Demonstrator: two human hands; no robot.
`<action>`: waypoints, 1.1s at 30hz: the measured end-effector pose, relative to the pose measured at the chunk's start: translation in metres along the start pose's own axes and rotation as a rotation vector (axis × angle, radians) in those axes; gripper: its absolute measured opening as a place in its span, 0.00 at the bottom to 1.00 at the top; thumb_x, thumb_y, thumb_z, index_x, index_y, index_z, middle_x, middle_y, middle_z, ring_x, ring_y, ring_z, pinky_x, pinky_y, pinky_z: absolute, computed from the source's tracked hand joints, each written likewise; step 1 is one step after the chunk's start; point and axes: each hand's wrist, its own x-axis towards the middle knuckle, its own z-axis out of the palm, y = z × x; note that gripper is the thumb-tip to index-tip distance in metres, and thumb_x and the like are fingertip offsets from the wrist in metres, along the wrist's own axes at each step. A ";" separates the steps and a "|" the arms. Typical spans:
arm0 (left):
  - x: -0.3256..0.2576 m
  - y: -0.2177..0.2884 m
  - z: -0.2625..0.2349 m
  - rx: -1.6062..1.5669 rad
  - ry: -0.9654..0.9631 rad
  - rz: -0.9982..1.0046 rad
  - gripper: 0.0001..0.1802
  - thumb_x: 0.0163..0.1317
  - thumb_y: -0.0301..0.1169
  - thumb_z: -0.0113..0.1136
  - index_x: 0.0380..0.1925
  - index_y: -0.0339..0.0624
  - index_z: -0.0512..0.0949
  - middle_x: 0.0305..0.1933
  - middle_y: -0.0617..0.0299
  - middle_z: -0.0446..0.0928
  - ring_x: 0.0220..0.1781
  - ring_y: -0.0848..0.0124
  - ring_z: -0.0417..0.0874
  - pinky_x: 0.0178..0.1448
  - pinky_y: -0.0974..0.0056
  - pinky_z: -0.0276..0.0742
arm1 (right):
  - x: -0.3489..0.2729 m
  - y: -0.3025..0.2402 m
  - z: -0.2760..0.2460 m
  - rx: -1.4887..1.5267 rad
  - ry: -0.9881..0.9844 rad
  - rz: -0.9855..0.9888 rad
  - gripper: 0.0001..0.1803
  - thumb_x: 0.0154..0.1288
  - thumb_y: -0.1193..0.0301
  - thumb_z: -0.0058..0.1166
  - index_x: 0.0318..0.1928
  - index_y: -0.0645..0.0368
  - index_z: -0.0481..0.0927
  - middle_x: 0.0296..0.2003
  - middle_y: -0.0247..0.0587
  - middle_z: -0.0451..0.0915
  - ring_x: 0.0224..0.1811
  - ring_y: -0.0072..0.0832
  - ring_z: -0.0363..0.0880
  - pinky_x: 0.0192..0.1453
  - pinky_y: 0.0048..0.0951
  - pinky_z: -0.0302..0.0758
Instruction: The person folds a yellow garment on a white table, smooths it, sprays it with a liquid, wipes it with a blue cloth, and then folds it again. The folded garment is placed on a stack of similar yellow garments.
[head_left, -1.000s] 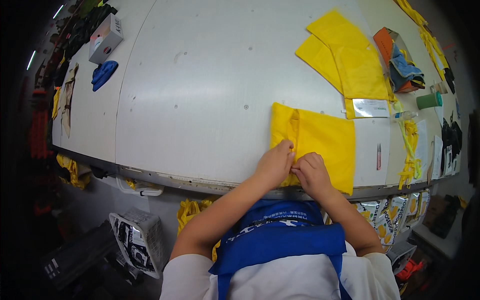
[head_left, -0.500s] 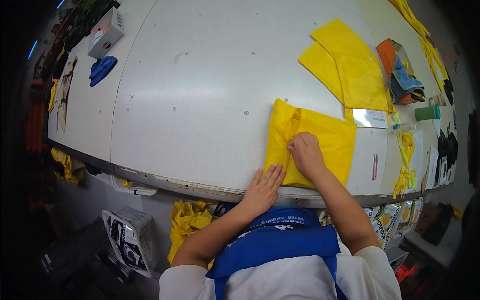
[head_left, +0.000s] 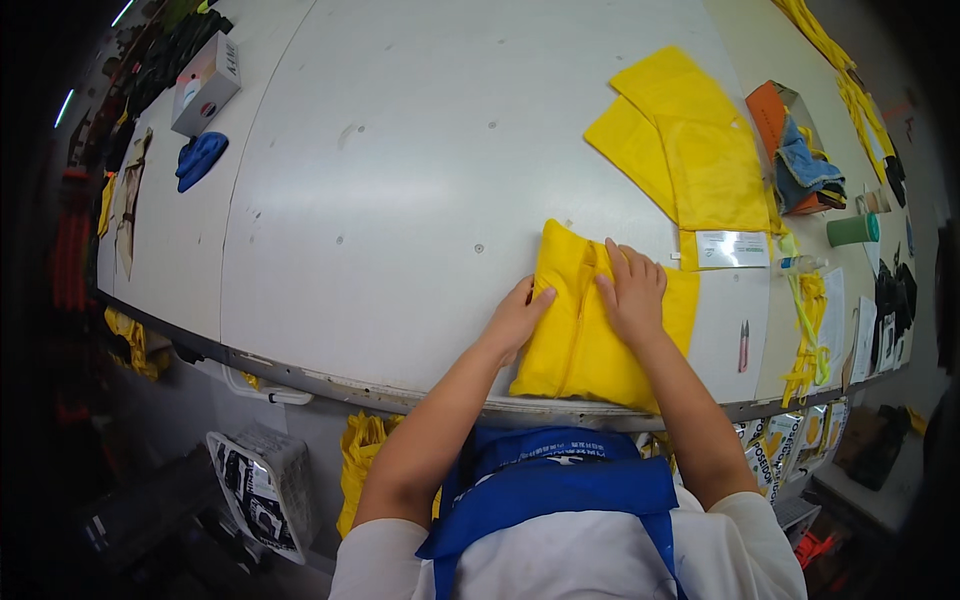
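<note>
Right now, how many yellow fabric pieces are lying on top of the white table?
2 that I can separate: the folded yellow piece under both hands at the near edge, and the yellow stack farther right, which may hold several layers.

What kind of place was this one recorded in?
Probably a sewing or garment workshop: the hands fold a yellow fabric piece on a big white worktable, with more yellow cut pieces and yellow strips nearby.
</note>
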 end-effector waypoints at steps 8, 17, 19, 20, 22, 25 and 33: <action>-0.009 0.005 0.023 0.599 0.121 0.104 0.35 0.58 0.33 0.64 0.59 0.37 0.55 0.49 0.39 0.77 0.53 0.47 0.78 0.56 0.55 0.74 | -0.020 -0.011 0.005 0.002 0.086 -0.003 0.29 0.64 0.64 0.51 0.65 0.52 0.65 0.60 0.46 0.65 0.62 0.44 0.61 0.67 0.48 0.51; -0.005 -0.002 0.020 0.523 0.182 0.128 0.33 0.58 0.34 0.64 0.58 0.37 0.57 0.48 0.38 0.77 0.50 0.46 0.80 0.53 0.54 0.75 | -0.049 -0.031 -0.036 0.436 -0.054 -0.127 0.14 0.50 0.68 0.65 0.39 0.54 0.82 0.37 0.37 0.75 0.48 0.37 0.70 0.52 0.39 0.64; -0.006 -0.002 0.019 0.471 0.175 0.116 0.33 0.58 0.34 0.64 0.58 0.36 0.57 0.49 0.38 0.77 0.51 0.47 0.80 0.53 0.55 0.75 | -0.048 -0.028 -0.034 0.434 -0.082 -0.134 0.13 0.49 0.68 0.65 0.37 0.54 0.82 0.37 0.35 0.75 0.47 0.37 0.71 0.51 0.39 0.64; -0.006 -0.002 0.019 0.475 0.175 0.122 0.34 0.58 0.35 0.64 0.58 0.36 0.57 0.49 0.38 0.76 0.51 0.47 0.79 0.53 0.55 0.75 | -0.047 -0.027 -0.034 0.431 -0.093 -0.139 0.12 0.49 0.68 0.65 0.37 0.53 0.82 0.36 0.35 0.76 0.47 0.37 0.71 0.51 0.38 0.64; -0.007 -0.003 0.018 0.483 0.175 0.133 0.35 0.57 0.35 0.64 0.58 0.35 0.56 0.50 0.38 0.76 0.52 0.48 0.79 0.54 0.55 0.75 | -0.047 -0.031 -0.036 0.428 -0.094 -0.136 0.10 0.49 0.69 0.65 0.35 0.53 0.82 0.37 0.34 0.76 0.46 0.37 0.71 0.50 0.38 0.64; -0.013 -0.001 0.018 0.527 0.182 0.140 0.36 0.57 0.37 0.64 0.58 0.35 0.56 0.49 0.38 0.76 0.52 0.48 0.79 0.54 0.56 0.75 | -0.048 -0.034 -0.044 0.418 -0.083 -0.154 0.09 0.50 0.70 0.64 0.34 0.54 0.82 0.37 0.34 0.76 0.45 0.37 0.71 0.49 0.38 0.64; -0.027 -0.009 0.010 0.474 0.161 0.138 0.36 0.57 0.38 0.64 0.58 0.35 0.56 0.49 0.37 0.75 0.52 0.47 0.79 0.54 0.55 0.75 | -0.049 -0.047 -0.048 0.408 -0.112 -0.126 0.09 0.49 0.69 0.65 0.32 0.55 0.81 0.35 0.36 0.76 0.44 0.38 0.73 0.48 0.40 0.66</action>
